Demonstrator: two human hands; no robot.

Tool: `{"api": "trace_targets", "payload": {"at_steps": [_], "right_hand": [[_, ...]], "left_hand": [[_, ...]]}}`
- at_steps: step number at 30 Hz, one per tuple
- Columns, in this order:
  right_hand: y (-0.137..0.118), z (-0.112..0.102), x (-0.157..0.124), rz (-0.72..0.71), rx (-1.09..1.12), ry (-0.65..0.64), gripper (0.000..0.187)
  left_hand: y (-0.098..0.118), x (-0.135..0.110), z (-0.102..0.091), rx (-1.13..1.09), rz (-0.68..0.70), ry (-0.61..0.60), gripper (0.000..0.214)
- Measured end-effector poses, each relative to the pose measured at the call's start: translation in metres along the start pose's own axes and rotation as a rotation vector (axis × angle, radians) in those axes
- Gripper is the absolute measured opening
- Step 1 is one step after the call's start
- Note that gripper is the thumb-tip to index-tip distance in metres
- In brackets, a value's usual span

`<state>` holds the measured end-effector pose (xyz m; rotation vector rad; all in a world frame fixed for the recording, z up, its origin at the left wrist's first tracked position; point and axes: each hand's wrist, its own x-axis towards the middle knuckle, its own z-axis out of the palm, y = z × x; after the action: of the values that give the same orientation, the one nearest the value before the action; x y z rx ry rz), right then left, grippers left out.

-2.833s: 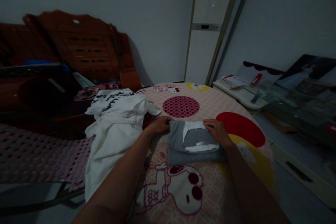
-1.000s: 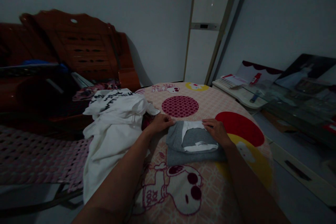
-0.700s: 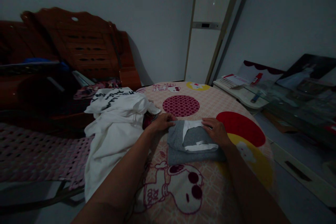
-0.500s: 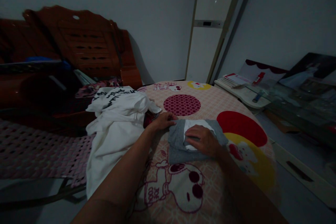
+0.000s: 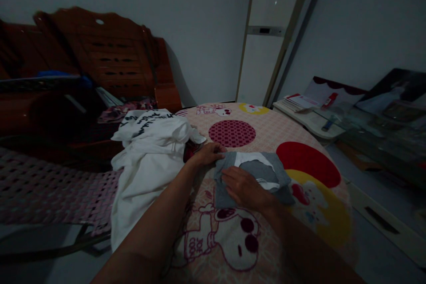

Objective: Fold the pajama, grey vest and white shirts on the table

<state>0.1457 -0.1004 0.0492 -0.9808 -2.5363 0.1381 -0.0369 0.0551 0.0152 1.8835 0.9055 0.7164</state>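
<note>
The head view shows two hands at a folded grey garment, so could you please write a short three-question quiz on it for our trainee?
1. True or false: the right hand lies on the grey garment.
2. Multiple choice: as seen in the picture, where is the white garment relative to the grey garment?
A) To its right
B) To its left
C) On top of it
3. Short answer: which hand is nearer the white garment?

Key: 1. True. 2. B. 3. The left hand.

At centre, the shirt point(image 5: 258, 170) is grey with white neck trim point(image 5: 246, 156); the tablecloth point(image 5: 273, 128), peach-pink with maroon-outlined cartoon dogs; the garment point(image 5: 149, 173) at left, white with black lettering.
</note>
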Motion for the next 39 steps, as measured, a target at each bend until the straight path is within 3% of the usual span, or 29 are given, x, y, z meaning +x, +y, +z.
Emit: {"api": "trace_targets", "payload": {"at_steps": [7, 13, 19, 23, 26, 32, 36, 39], "right_hand": [[0.005, 0.007, 0.004, 0.045, -0.176, -0.018, 0.013], [0.007, 0.009, 0.004, 0.024, -0.021, 0.089, 0.011], [0.006, 0.003, 0.004, 0.033, -0.004, -0.03, 0.009], [0.007, 0.002, 0.003, 0.023, 0.015, -0.039, 0.004], [0.008, 0.003, 0.001, 0.023, 0.032, -0.029, 0.012], [0.021, -0.006, -0.004, 0.076, 0.281, 0.223, 0.024], [0.052, -0.027, -0.019, 0.314, 0.204, 0.493, 0.027], [0.08, -0.045, -0.038, 0.505, 0.067, 0.605, 0.029]], "left_hand": [[0.002, -0.001, 0.0, -0.01, 0.0, -0.006, 0.019], [0.007, 0.0, 0.002, 0.089, -0.003, 0.04, 0.019], [0.02, -0.003, 0.004, 0.309, 0.054, 0.077, 0.02], [0.042, -0.011, 0.019, 0.421, 0.168, 0.173, 0.028], [0.055, -0.014, 0.039, 0.361, 0.308, 0.138, 0.034], [0.041, -0.011, 0.062, 0.393, 0.33, -0.004, 0.036], [0.035, -0.011, 0.063, 0.479, 0.338, -0.016, 0.036], [0.041, -0.011, 0.068, 0.518, 0.379, -0.021, 0.035]]}}
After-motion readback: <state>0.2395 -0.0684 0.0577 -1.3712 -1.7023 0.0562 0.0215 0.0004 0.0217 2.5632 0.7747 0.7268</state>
